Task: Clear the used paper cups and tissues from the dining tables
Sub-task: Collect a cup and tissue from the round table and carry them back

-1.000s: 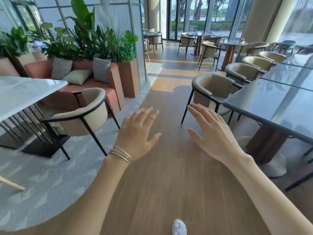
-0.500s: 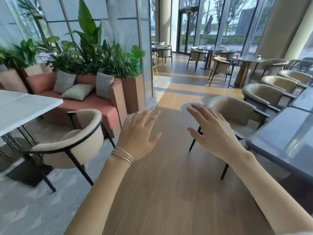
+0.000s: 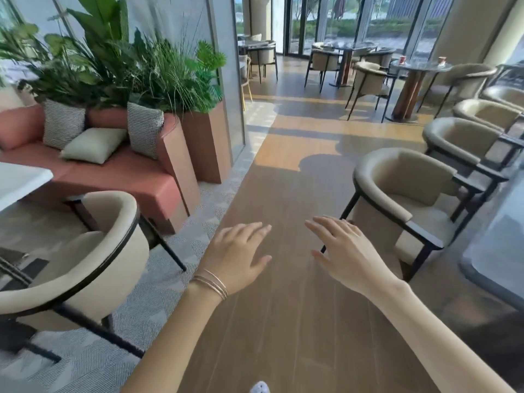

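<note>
1. Since half a second ago both hands have dropped lower in the view. The beige chair [image 3: 93, 251] on the left has come closer, and the dark table [image 3: 499, 251] has slid out to the right edge.
2. A wooden floor [image 3: 283, 180] runs straight ahead as an aisle, with grey carpet [image 3: 85, 373] along its left side.
3. A pink sofa [image 3: 119, 177] with three cushions stands at the left, and leafy plants [image 3: 127, 66] rise behind it.
4. A white table [image 3: 19, 180] corner shows at the left edge, just behind the beige chair.
5. A row of matching armchairs [image 3: 402, 188] lines the right side of the aisle.
6. A round table [image 3: 419, 68] on a wooden pedestal stands far ahead on the right, near the windows.
7. The left hand [image 3: 236, 253] is held out palm down over the floor, fingers straight and slightly spread, holding nothing.
8. The right hand [image 3: 346, 251] is just beside it but apart from it, also palm down with fingers spread and holding nothing.
9. Thin bracelets [image 3: 212, 283] circle the left wrist.
10. Two paper cups [image 3: 402, 60] stand upright on the round table, well apart from each other and far from both hands.
11. A white shoe tip [image 3: 259, 388] shows at the bottom edge.
</note>
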Tool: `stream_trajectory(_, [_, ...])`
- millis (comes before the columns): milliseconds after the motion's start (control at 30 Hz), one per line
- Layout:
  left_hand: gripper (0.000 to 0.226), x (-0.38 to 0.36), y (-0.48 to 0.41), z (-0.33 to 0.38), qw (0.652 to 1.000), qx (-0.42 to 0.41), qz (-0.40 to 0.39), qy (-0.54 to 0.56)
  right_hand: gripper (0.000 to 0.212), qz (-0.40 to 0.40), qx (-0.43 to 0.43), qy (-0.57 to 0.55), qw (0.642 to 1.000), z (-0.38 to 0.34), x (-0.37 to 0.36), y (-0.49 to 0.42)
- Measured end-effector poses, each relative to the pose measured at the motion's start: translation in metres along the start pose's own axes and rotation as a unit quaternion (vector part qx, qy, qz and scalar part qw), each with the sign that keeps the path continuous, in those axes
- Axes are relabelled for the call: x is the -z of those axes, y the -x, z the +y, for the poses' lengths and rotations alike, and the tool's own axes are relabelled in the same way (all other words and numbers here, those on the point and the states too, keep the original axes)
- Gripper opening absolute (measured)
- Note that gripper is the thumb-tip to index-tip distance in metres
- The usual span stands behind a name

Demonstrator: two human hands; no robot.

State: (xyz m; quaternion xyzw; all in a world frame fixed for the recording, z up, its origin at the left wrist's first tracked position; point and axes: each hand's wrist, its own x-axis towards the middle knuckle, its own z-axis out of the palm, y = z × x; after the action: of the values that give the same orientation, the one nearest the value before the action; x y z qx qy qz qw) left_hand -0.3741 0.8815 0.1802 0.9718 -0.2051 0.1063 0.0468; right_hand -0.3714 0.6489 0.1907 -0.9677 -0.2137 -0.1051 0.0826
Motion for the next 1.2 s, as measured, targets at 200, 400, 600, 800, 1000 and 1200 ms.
stream_trajectory(200, [0.053,0.001,-0.13,-0.069,0.999,-0.021,0.021,0.017,0.052,0.021,-0.007,0.003,1.0,0.036,-0.003,-0.126])
stream_trajectory(400, [0.048,-0.028,-0.224,-0.105,0.997,-0.03,0.064,0.024,0.05,0.038,-0.025,-0.01,0.999,0.085,-0.027,-0.214])
stream_trajectory(600, [0.049,-0.088,-0.33,-0.136,1.0,-0.01,0.006,0.018,0.052,-0.016,-0.025,0.001,1.0,0.169,-0.083,-0.302])
stream_trajectory(800, [0.051,-0.109,-0.487,-0.156,1.0,-0.004,0.003,0.015,0.052,-0.026,-0.008,0.011,1.0,0.275,-0.085,-0.431])
stream_trajectory(1000, [0.046,-0.116,-0.617,-0.177,0.999,0.006,0.044,0.026,0.051,0.014,0.002,0.016,1.0,0.353,-0.071,-0.544])
stream_trajectory(1200, [0.042,-0.156,-0.708,-0.205,0.999,0.001,0.018,0.042,0.048,0.021,-0.016,-0.018,0.999,0.404,-0.108,-0.614])
